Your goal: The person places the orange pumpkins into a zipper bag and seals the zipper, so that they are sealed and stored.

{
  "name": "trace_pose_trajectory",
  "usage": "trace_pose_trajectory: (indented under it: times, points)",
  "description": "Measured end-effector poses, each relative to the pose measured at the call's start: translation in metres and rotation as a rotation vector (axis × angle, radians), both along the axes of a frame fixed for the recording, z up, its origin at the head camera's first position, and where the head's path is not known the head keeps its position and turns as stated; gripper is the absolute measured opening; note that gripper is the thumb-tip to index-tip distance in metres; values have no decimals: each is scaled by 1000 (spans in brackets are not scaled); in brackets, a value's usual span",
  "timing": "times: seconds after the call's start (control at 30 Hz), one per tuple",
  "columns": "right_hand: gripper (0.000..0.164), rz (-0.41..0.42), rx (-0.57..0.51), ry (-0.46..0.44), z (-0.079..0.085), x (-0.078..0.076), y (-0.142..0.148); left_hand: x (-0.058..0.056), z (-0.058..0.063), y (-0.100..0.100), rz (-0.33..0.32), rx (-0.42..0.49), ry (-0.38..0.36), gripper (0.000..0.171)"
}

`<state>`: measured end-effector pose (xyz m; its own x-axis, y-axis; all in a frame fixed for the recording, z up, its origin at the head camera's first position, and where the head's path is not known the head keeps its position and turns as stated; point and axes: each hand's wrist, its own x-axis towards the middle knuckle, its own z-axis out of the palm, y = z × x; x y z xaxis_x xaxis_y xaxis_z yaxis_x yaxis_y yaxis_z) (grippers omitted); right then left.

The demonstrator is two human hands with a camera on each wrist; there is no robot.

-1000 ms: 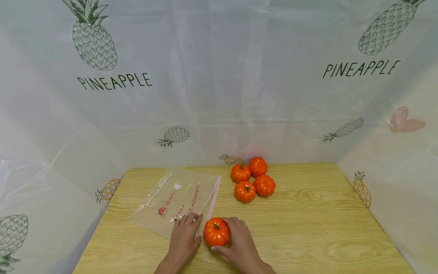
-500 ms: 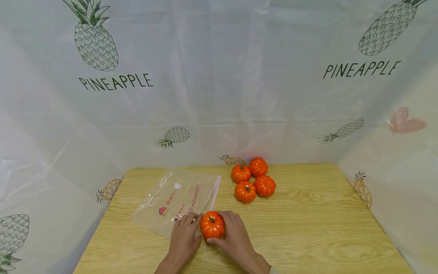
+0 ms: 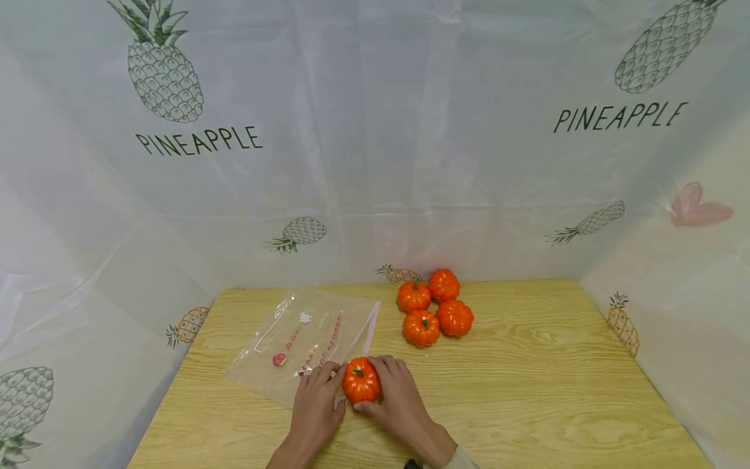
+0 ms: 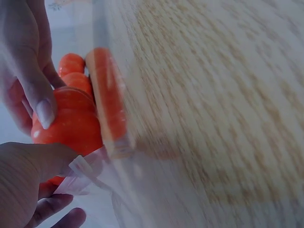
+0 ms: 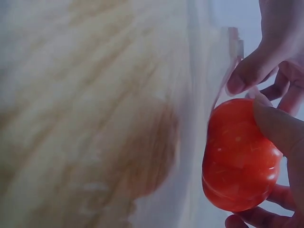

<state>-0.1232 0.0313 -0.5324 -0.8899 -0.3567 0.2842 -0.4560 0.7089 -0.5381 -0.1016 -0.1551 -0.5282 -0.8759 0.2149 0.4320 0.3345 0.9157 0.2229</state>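
Observation:
My right hand (image 3: 400,394) grips a small glossy orange pumpkin (image 3: 361,381) with a green stem, thumb on the near side and fingers on the far side. A clear zip bag (image 3: 263,358) printed with pink and white figures lies flat at the left, its pink zip edge facing right. At the bag's mouth, my left hand (image 3: 316,400) pinches the near part of that edge between thumb and fingers; the left wrist view shows the bag's corner (image 4: 85,173) there. The pumpkin (image 5: 240,156) sits right at the bag's opening, against the left fingertips.
Several more orange pumpkins (image 3: 420,327) are clustered at the back middle of the wooden table (image 3: 545,371). A white curtain (image 3: 375,169) printed with pineapples hangs behind the table and along both sides.
The right hand has moved the pumpkin a little left and away from the body, onto the bag's edge. The left hand and the other pumpkins have stayed in place.

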Motion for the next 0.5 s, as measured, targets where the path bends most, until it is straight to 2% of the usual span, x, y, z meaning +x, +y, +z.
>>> trace_pose_trajectory:
  times: [0.5]
  points:
    - [78,42,72,30,-1,-16,-7,-2,1,0,-6,3,59,63]
